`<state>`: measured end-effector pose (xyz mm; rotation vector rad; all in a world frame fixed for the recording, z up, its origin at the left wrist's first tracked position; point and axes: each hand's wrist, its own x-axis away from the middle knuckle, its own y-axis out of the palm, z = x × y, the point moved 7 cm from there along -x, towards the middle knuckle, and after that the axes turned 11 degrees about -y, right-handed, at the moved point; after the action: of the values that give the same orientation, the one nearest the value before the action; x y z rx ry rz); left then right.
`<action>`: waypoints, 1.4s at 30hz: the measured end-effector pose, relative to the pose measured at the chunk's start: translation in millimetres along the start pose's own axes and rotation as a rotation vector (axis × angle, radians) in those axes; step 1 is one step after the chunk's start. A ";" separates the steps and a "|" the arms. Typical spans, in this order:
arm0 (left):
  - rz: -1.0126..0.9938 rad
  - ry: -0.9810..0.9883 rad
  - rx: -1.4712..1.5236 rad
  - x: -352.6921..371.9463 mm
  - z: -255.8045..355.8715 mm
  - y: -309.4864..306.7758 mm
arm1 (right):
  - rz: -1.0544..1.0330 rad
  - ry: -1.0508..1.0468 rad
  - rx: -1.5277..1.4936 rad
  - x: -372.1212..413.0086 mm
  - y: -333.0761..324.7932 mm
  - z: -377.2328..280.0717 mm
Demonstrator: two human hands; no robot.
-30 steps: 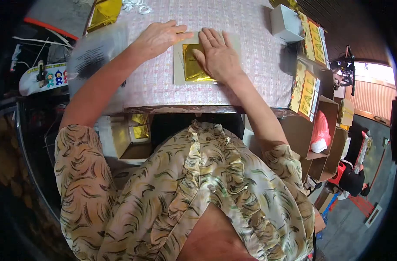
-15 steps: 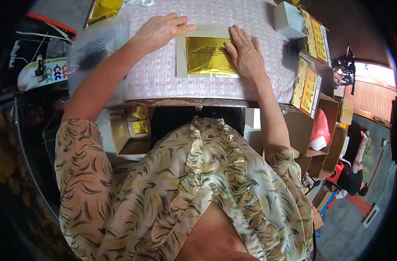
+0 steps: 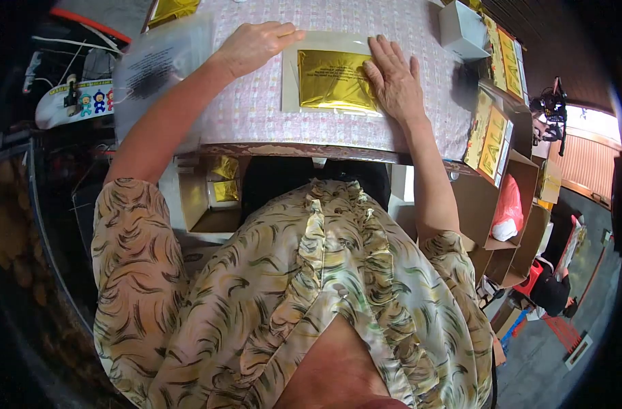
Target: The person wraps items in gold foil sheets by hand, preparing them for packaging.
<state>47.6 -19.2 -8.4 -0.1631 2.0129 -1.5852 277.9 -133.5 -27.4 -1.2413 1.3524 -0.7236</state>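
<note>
A gold foil packet with dark printed text lies in a clear plastic sleeve on the checked tablecloth. At the sleeve's upper left corner is my left hand, its fingers curled together and pinching something at the edge that I cannot make out. My right hand lies flat with spread fingers on the right side of the sleeve, the thumb over the foil's edge. Left of my left forearm rests a stack of clear printed bags.
A white box stands at the table's back right, beside yellow FALL boxes. Another gold packet is at the upper left. Below the table edge sits an open carton with gold packets. A red bag is at the right.
The fingers of my left hand have curled in at the sleeve's upper left corner; they were more extended before. My right hand stays flat on the sleeve. The whole view has shifted slightly.
</note>
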 end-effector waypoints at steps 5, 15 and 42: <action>0.091 0.042 0.004 2.2 0.8 -0.7 | -0.009 0.005 -0.035 2.4 3.5 5.5; -0.012 0.005 0.032 1.7 -7.5 -0.3 | -0.095 -0.023 0.050 2.9 1.4 7.5; 0.020 0.027 0.005 10.0 3.4 -11.6 | -0.052 -0.188 0.081 -53.0 43.1 -107.8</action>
<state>38.1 -29.7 -1.6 -0.1193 2.0249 -1.5880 155.6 -97.2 -28.9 -1.2507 1.1308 -0.6741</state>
